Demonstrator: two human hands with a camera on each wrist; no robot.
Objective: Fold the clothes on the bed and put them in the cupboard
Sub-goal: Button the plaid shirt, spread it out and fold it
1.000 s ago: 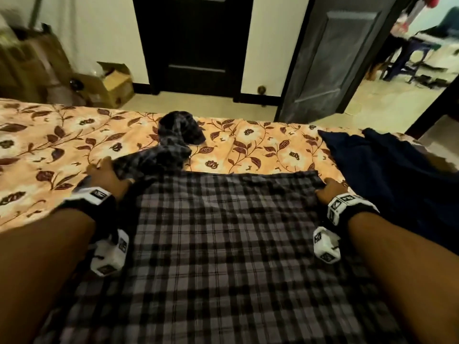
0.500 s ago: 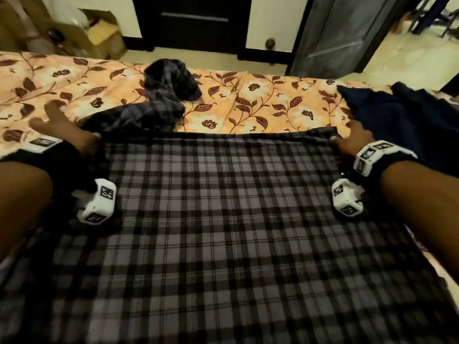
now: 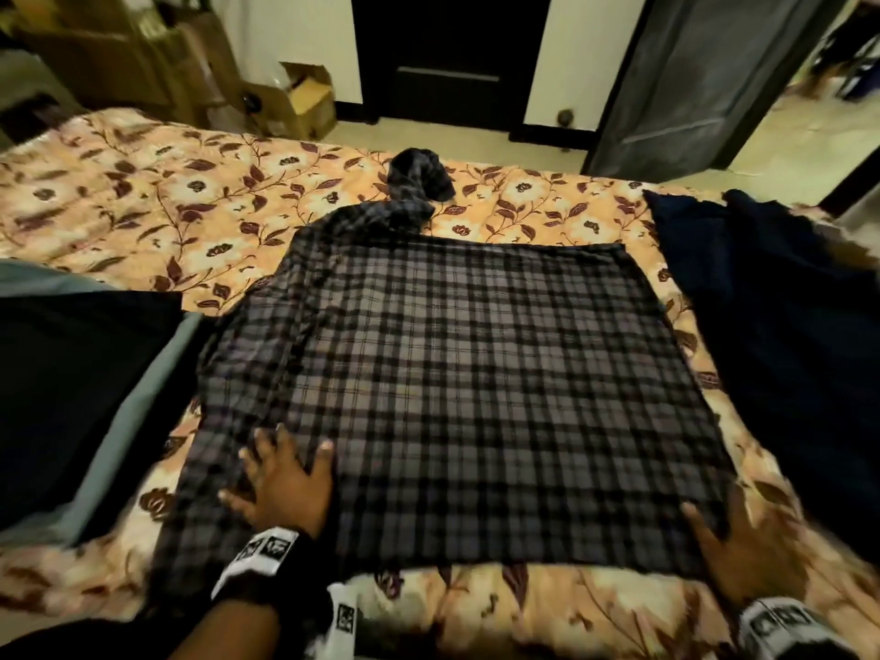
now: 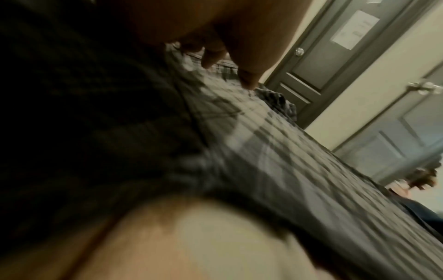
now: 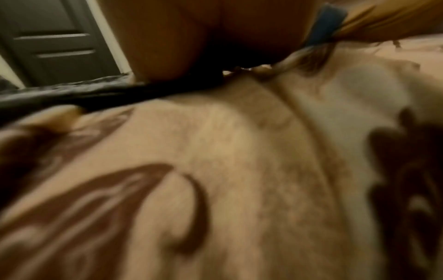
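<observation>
A grey and black plaid shirt (image 3: 476, 373) lies spread flat on the floral bed cover (image 3: 143, 207). One sleeve (image 3: 419, 183) is bunched up beyond its far edge. My left hand (image 3: 281, 478) rests palm down with spread fingers on the shirt's near left part. In the left wrist view the fingers (image 4: 215, 56) hover just over the plaid cloth (image 4: 287, 170). My right hand (image 3: 747, 550), blurred by motion, lies over the shirt's near right corner. The right wrist view shows its palm (image 5: 191, 37) above the dark shirt edge (image 5: 72, 94) and the cover (image 5: 239, 170).
A dark navy garment (image 3: 785, 350) lies on the bed to the right of the shirt. A black and grey-blue cloth (image 3: 71, 397) lies at the left. Cardboard boxes (image 3: 305, 97) stand on the floor beyond the bed, near a dark door (image 3: 452, 54) and an open grey door (image 3: 690, 78).
Both hands have slid from the shirt's far edge back to its near edge. The view has pulled back, so the whole shirt now shows.
</observation>
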